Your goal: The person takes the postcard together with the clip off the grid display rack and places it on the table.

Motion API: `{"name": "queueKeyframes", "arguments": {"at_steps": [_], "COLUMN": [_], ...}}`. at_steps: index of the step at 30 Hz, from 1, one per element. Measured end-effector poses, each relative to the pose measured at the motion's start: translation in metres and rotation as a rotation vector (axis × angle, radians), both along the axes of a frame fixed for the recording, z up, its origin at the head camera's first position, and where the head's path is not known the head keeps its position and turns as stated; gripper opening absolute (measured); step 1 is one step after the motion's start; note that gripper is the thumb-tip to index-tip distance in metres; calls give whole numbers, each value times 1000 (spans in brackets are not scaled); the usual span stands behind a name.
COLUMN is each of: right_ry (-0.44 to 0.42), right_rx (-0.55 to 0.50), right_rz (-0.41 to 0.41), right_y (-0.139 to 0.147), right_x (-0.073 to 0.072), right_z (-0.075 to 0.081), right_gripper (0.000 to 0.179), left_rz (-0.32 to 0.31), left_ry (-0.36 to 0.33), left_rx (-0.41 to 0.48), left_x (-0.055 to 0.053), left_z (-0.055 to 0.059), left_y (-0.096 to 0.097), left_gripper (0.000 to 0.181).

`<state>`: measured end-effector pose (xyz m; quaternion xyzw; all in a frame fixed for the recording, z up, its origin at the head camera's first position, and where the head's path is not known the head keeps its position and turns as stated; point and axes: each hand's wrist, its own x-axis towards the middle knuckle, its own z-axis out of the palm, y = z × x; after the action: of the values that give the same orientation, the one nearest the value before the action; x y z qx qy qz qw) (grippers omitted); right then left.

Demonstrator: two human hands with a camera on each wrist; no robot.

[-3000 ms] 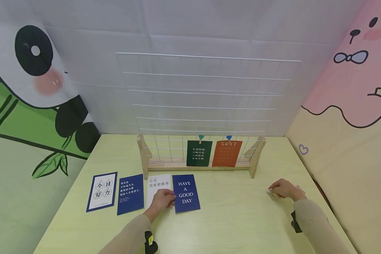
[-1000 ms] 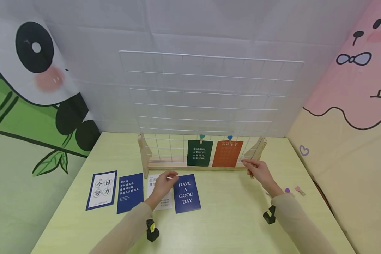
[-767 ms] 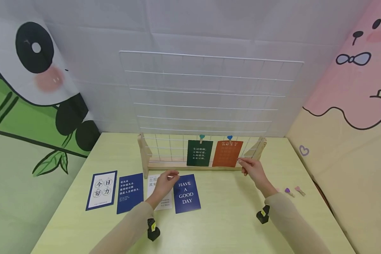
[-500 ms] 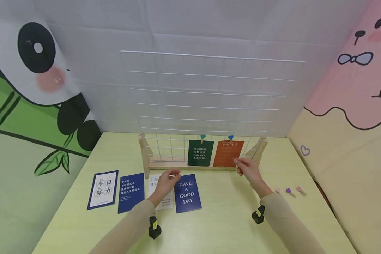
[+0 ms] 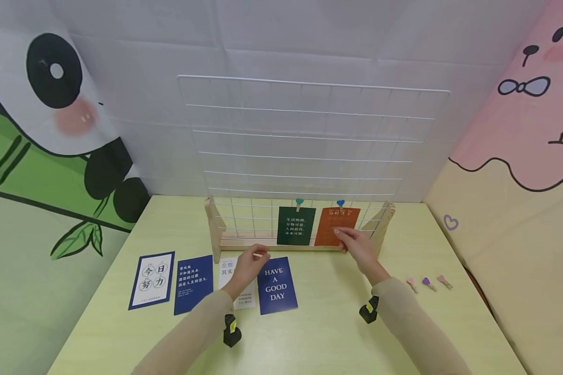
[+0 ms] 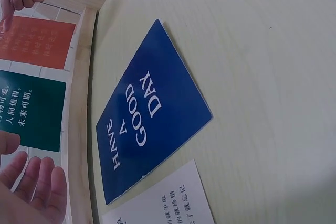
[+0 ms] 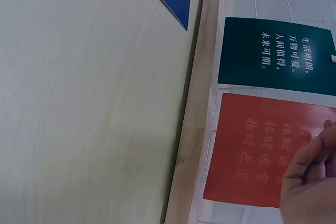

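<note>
An orange card (image 5: 327,238) hangs from the wire grid rack by a blue heart clip (image 5: 340,203). My right hand (image 5: 360,251) is in front of it with thumb and forefinger together. Whether a small thing sits between them, or whether they touch the card, I cannot tell. Left of it a dark green card (image 5: 296,226) hangs by a teal heart clip (image 5: 300,201). My left hand (image 5: 247,269) hovers over a white card (image 5: 246,300), covering part of it, beside a blue "HAVE A GOOD DAY" card (image 5: 278,287). In the left wrist view its thumb is apart from loosely bent fingers.
The rack's wooden base (image 5: 249,242) stands at the back of the table. A blue card (image 5: 193,285) and a blue-bordered white card (image 5: 151,281) lie at the left. At the right lie a pink heart clip (image 5: 412,284), a purple one (image 5: 427,282) and another pink one (image 5: 443,282).
My right hand has moved from the loose clips at the right up to the rack, then left across the orange card. My left hand has risen slightly from the white card's edge.
</note>
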<state>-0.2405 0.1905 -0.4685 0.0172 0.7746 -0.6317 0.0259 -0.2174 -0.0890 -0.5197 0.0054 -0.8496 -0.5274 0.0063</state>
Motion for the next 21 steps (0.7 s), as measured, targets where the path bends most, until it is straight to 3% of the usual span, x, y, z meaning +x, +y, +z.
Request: {"name": "queueKeyframes", "arguments": {"at_steps": [21], "right_ry": [7], "right_rx": [-81], "right_rz": [50], "right_y": [-30], "right_x": [-19], "right_z": [30], "right_gripper": [34], "left_rz": [-45], "left_ry": [34], "left_rx": [55], "left_x": [-12], "left_z": [17], "left_y": [13], "left_gripper": [27]}}
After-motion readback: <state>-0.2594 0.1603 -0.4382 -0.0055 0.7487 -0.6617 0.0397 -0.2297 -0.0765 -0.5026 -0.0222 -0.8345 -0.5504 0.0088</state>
